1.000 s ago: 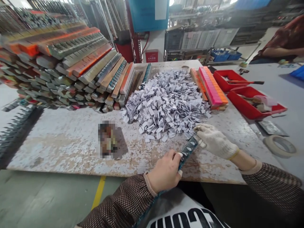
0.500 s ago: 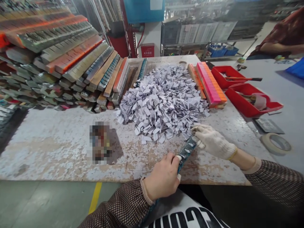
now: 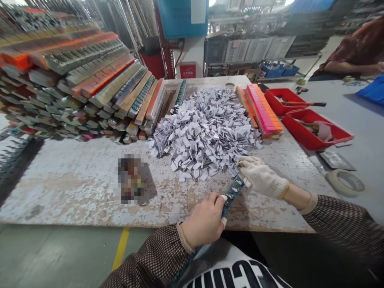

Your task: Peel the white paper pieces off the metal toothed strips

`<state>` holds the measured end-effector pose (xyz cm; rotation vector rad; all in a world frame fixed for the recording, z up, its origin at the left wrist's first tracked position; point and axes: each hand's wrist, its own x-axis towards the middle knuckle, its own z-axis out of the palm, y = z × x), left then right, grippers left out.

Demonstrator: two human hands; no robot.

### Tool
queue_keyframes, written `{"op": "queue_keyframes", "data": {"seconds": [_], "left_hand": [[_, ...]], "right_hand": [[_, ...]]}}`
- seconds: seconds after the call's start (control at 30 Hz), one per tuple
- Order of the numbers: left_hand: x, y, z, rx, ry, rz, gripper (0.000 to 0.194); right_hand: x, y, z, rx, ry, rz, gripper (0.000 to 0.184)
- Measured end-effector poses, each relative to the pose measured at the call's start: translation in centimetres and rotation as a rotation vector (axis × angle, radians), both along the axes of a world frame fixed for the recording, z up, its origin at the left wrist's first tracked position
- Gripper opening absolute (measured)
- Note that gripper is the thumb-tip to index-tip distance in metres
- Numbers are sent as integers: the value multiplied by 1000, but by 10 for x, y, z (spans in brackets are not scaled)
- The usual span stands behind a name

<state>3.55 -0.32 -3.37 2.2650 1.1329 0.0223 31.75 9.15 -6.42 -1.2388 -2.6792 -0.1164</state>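
Observation:
My bare left hand [image 3: 205, 220] is closed around the near end of a long teal strip [image 3: 232, 192] with white pieces set along it. The strip slants up and away over the front edge of the worn table [image 3: 75, 184]. My right hand [image 3: 261, 176], in a white knit glove, is curled over the strip's far end, its fingertips at the near edge of a big heap of small folded white paper pieces [image 3: 207, 132]. What the gloved fingers pinch, if anything, is hidden.
A tall stack of filled strips [image 3: 81, 84] fills the table's left side. A pink and orange block [image 3: 264, 108] lies right of the heap, then two red trays [image 3: 312, 128] and a tape roll [image 3: 345, 182]. Another person's arm [image 3: 351, 60] rests far right. A blurred small object [image 3: 130, 178] stands mid-table.
Both hands and the strip have stayed almost in place; the gloved right hand has shifted slightly left along the heap's near edge. The view itself has wobbled a little.

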Motion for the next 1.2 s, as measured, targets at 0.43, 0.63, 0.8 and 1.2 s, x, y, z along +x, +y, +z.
{"op": "queue_keyframes", "data": {"seconds": [0.43,0.63,0.8,1.2], "left_hand": [[-2,2,-2,6,-20,-12,50],[-1,3,-4,8,-32,-23,50],[-1,2,-7,19,-45,-34,49],[2,2,-5,31,-54,-30,48]], "right_hand": [[10,0,-8,55,194,-90,20],[11,-13,-6,130,227,-143,14],[-1,-18,-15,178,220,-108,21],[-3,-19,-25,255,247,-162,21]]}}
